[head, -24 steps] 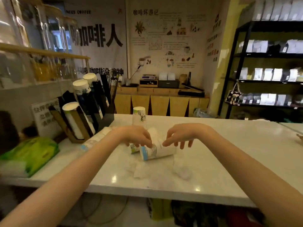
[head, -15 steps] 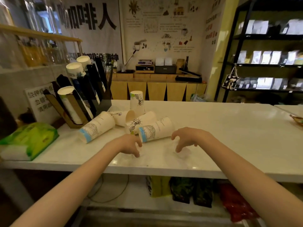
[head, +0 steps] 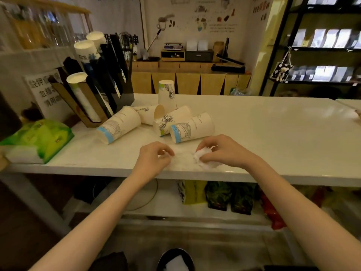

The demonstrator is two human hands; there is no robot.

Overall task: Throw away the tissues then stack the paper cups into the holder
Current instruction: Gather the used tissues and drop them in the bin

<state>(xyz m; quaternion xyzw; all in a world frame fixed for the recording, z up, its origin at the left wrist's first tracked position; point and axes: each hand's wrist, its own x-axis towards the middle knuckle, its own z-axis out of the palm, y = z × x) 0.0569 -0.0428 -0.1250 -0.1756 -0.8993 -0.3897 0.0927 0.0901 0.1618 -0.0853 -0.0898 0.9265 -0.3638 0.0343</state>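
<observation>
White tissues [head: 187, 159] lie crumpled near the front edge of the white counter [head: 273, 133]. My right hand [head: 220, 151] pinches a bunched wad of tissue at its right side. My left hand [head: 154, 157] grips the tissue's left edge with closed fingers. Behind the hands several printed paper cups lie on their sides, the nearest cup [head: 192, 127] just beyond my right fingers, another cup [head: 119, 127] further left. One cup [head: 167, 93] stands upside down behind them. The black cup holder [head: 109, 79] with stacked cups stands at the back left.
A green tissue pack [head: 39, 137] lies at the counter's left end beside a printed sign [head: 45, 90]. A round bin [head: 175, 260] with white paper in it sits on the floor below. Bags fill the shelf under the counter. Dark shelving stands at the right.
The view has tilted down. Both hands drew back from the cups toward the counter's front edge and closed on the tissues, which now bunch up in the right hand.
</observation>
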